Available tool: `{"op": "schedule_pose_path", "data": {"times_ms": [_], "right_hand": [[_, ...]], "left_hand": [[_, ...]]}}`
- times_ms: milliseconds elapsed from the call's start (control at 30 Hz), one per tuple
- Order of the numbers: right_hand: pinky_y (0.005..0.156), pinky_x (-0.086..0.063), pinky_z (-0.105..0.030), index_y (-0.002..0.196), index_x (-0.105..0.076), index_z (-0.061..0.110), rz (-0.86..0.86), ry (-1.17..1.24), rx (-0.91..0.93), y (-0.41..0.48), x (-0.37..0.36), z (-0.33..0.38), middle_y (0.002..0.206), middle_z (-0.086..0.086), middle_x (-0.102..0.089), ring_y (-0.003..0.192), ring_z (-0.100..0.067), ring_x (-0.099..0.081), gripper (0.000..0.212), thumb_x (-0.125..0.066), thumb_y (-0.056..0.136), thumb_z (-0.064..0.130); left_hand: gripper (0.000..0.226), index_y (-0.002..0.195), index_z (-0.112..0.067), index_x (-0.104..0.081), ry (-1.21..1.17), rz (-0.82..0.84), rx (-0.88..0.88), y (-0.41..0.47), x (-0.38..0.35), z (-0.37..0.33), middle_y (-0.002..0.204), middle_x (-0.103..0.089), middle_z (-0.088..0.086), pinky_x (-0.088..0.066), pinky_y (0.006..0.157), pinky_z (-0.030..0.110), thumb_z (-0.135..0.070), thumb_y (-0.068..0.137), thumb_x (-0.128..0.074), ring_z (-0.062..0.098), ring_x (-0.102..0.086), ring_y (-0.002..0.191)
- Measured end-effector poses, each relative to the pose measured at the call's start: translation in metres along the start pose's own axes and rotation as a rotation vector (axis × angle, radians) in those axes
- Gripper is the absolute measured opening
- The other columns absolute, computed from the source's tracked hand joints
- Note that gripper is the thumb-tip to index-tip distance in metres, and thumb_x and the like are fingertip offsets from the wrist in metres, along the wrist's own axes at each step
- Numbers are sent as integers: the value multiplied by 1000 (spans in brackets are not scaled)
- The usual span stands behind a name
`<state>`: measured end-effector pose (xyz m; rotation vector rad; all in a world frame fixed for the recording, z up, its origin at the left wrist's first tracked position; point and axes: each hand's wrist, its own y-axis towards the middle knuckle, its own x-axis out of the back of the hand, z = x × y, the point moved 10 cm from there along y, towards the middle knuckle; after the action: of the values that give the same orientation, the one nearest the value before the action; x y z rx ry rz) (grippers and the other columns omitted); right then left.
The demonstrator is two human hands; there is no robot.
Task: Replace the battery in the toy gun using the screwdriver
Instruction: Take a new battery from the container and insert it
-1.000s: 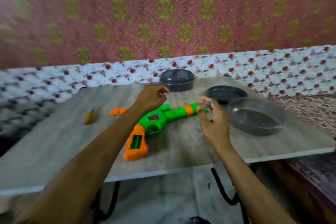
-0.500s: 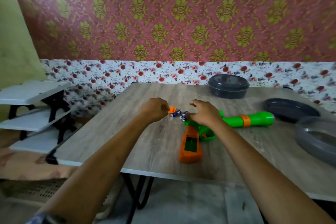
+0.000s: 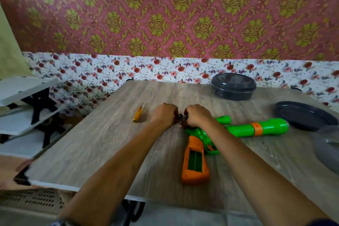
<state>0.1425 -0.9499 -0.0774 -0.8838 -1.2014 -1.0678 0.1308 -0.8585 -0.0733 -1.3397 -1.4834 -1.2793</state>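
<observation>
The green and orange toy gun [image 3: 196,159] lies on the wooden table [image 3: 102,145], barrel pointing right. The battery slot in its orange grip is uncovered and looks empty. Just beyond the gun's body, my left hand [image 3: 165,113] and my right hand [image 3: 197,115] meet with fingers curled. Small dark batteries [image 3: 180,115] show between the fingertips of both hands, which pinch them. A yellow screwdriver [image 3: 137,114] lies on the table left of my left hand. The orange battery cover is out of sight.
A lidded dark round container [image 3: 233,86] stands at the back right. A dark lid [image 3: 302,115] and a grey bowl [image 3: 326,152] sit at the right edge. White shelves [image 3: 23,97] stand to the left of the table.
The view has swung left and steadied. My right hand left the gun's barrel and joined my left hand over the batteries behind the gun. The orange cover is now hidden.
</observation>
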Motion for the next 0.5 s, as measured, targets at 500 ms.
{"op": "schedule_pose_path", "data": {"times_ms": [500], "right_hand": [[65,-46,-28,98,-67,9,-132,130,-7,0,19,-7,99,-11,-64,91,-28,-61,36,-75,72,32]], "left_hand": [[16,95,-12,-67,-192,-140,69,-8,17,15,96,-69,9,-41,63,26,-22,84,-68,23,-62,88]]}}
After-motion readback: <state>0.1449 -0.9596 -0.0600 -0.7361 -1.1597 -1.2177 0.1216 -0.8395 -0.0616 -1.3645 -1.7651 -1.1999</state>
